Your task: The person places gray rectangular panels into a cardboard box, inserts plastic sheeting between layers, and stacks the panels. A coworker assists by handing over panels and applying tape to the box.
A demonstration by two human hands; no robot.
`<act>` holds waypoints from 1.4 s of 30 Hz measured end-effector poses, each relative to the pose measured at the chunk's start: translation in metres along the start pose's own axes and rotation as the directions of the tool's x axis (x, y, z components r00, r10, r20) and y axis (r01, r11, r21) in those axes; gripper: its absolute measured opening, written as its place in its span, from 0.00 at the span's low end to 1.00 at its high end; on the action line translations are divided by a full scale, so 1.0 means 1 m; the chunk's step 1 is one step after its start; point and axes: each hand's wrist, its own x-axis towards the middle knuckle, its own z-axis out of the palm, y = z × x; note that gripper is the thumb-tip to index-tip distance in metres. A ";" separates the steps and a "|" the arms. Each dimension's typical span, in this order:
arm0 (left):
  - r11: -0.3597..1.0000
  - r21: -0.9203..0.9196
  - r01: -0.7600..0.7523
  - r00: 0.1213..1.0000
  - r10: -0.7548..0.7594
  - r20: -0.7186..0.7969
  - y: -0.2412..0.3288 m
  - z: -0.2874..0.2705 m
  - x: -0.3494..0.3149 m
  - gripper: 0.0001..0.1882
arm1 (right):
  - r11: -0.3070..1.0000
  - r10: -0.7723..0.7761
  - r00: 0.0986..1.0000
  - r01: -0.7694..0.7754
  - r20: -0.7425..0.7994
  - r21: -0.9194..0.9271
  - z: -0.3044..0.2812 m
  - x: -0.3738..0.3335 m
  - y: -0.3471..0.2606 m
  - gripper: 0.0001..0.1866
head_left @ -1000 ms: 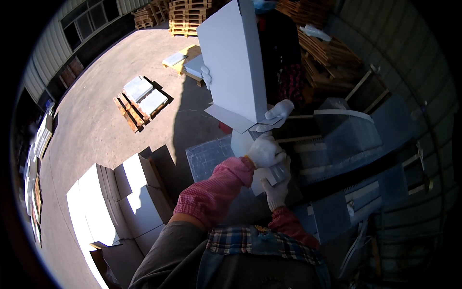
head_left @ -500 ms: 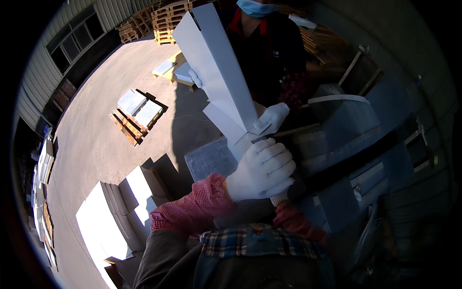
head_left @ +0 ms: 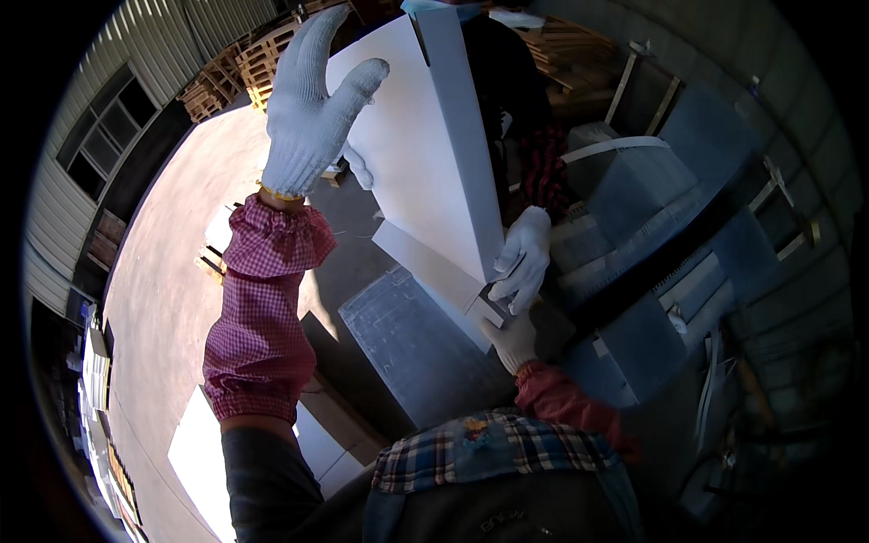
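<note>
A tall white cardboard box point(head_left: 421, 145) stands tilted in front of me, its lower flaps folded outward. My left hand point(head_left: 312, 113), in a white knit glove, is raised beside the box's upper left edge. Its thumb is spread from the fingers and nothing is in it. Low at the box's bottom corner, my gloved right hand point(head_left: 514, 342) grips a small flap with the thumb on top; its other fingers are mostly hidden. A co-worker's gloved hand point(head_left: 525, 258) is at the lower right edge of the box, and their other glove point(head_left: 359, 167) is at its left edge.
Beneath the box is a grey-blue work surface point(head_left: 398, 330). White flattened cardboard point(head_left: 204, 462) is stacked at lower left. The co-worker point(head_left: 507, 81) stands across from me. Wooden pallets point(head_left: 267, 59) lie at the back; large grey sheets point(head_left: 634, 195) are at right.
My left hand has risen from the box's bottom corner to its upper left side and opened. My right hand now shows at the lower flap. The box appears slightly lower in view.
</note>
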 end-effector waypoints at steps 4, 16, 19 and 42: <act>1.000 0.003 -0.031 0.982 0.030 0.189 0.005 0.025 -0.001 0.47 | 0.947 -0.281 0.959 0.273 -0.028 -0.172 -0.006 0.002 -0.009 0.24; 0.948 -0.263 0.180 0.772 0.030 0.635 0.064 0.021 -0.005 0.33 | 1.000 0.010 0.989 -0.006 0.149 -0.030 -0.014 -0.011 -0.003 0.25; 0.975 -0.217 0.036 0.764 0.114 0.635 0.077 0.024 -0.011 0.34 | 0.998 0.042 0.985 -0.051 0.168 0.048 -0.016 -0.014 -0.004 0.27; 0.879 -0.424 -0.216 0.606 0.461 0.648 0.072 0.075 -0.139 0.17 | 0.966 0.255 0.879 -0.253 0.402 -0.061 -0.017 -0.024 0.106 0.54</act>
